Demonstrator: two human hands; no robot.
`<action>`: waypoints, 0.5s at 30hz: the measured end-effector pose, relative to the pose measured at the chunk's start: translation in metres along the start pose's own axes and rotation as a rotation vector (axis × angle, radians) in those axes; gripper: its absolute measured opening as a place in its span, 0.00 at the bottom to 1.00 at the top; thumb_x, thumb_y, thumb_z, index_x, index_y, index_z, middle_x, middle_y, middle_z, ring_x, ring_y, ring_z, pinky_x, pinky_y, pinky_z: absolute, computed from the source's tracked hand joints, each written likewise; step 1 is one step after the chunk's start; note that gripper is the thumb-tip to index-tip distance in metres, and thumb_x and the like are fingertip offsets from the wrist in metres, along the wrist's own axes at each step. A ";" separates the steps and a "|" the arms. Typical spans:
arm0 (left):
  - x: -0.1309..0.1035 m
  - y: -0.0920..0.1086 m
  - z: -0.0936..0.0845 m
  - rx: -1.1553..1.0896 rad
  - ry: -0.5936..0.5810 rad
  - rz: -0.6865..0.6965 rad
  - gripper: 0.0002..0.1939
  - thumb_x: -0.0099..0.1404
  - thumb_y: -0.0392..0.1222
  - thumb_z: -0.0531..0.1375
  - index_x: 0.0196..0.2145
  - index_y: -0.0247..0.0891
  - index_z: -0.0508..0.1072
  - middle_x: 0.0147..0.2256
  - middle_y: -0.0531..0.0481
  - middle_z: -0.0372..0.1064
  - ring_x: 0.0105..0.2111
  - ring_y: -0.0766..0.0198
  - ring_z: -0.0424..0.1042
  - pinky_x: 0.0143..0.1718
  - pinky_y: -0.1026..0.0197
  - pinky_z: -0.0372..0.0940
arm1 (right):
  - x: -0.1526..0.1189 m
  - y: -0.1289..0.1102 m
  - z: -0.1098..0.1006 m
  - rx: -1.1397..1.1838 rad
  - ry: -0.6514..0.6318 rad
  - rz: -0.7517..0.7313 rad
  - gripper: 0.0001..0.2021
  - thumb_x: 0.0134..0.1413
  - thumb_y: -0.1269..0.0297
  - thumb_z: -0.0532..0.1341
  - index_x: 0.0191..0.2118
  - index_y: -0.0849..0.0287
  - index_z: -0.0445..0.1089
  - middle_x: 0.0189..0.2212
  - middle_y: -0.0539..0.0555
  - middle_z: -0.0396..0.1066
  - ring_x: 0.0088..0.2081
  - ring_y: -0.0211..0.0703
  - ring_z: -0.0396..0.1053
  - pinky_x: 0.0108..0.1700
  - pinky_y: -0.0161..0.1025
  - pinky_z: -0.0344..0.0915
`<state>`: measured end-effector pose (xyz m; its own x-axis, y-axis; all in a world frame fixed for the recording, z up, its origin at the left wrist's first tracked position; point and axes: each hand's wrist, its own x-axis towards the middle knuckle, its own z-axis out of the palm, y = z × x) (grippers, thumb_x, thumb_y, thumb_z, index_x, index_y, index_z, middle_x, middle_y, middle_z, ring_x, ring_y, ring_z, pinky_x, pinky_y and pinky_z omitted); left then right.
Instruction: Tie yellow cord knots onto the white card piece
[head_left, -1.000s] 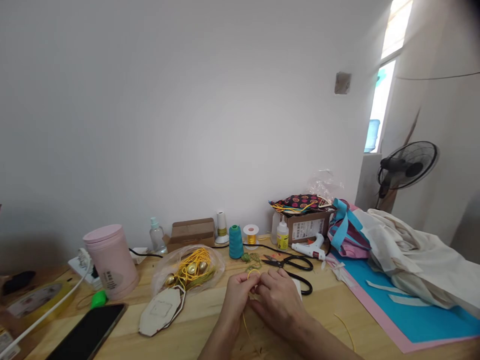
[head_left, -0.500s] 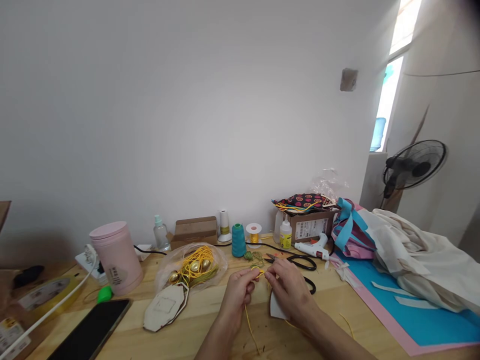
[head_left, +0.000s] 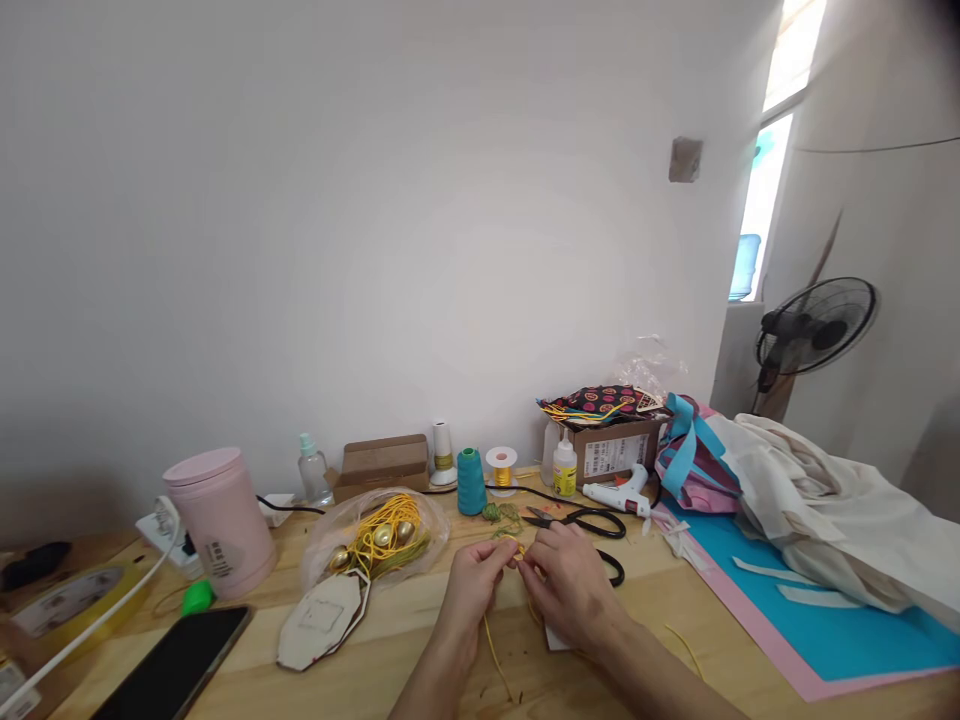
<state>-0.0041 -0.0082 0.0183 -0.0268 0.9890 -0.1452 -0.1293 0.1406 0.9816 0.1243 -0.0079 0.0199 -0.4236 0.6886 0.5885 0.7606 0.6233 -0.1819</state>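
Observation:
Both hands meet low in the middle of the head view, over the wooden table. My left hand (head_left: 477, 582) pinches a yellow cord (head_left: 492, 655) between thumb and forefinger, and one end hangs down below it. Close by on the right, my right hand (head_left: 564, 578) has its fingers closed on the same cord near the left fingertips. The exact shape of the cord between the fingers is too small to tell. A white piece (head_left: 556, 640) lies partly hidden under my right hand. Black-handled scissors (head_left: 596, 522) rest just behind that hand.
A plastic bag (head_left: 319, 540) with yellow cords and gold bells lies left, behind a pale octagonal piece (head_left: 319, 620). Teal thread (head_left: 472, 482), a glue bottle (head_left: 565, 468) and a glue gun (head_left: 622, 492) stand or lie behind. Left are a phone (head_left: 176, 665) and pink container (head_left: 221, 520); right, blue sheet (head_left: 847, 625).
The view has turned slightly right, so most things sit a little further left. My hands have drawn slightly closer together, still on the cord.

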 end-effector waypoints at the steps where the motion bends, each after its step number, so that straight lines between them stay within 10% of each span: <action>1: 0.000 0.000 0.000 0.008 0.001 0.009 0.15 0.40 0.49 0.60 0.13 0.33 0.63 0.09 0.63 0.43 0.11 0.78 0.38 0.13 0.69 0.31 | 0.000 0.001 0.001 -0.009 -0.006 0.008 0.10 0.47 0.68 0.52 0.19 0.59 0.63 0.19 0.49 0.63 0.26 0.36 0.56 0.28 0.35 0.45; 15: -0.001 0.002 -0.003 0.131 0.032 0.026 0.12 0.45 0.45 0.57 0.14 0.32 0.70 0.06 0.62 0.45 0.08 0.78 0.40 0.11 0.70 0.33 | 0.000 0.011 0.007 0.178 0.094 0.111 0.02 0.43 0.65 0.56 0.26 0.56 0.65 0.24 0.48 0.64 0.29 0.38 0.61 0.29 0.33 0.51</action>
<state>-0.0068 -0.0089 0.0196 -0.0605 0.9908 -0.1213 0.0020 0.1216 0.9926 0.1289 0.0012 0.0124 -0.2880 0.7244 0.6263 0.6977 0.6067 -0.3810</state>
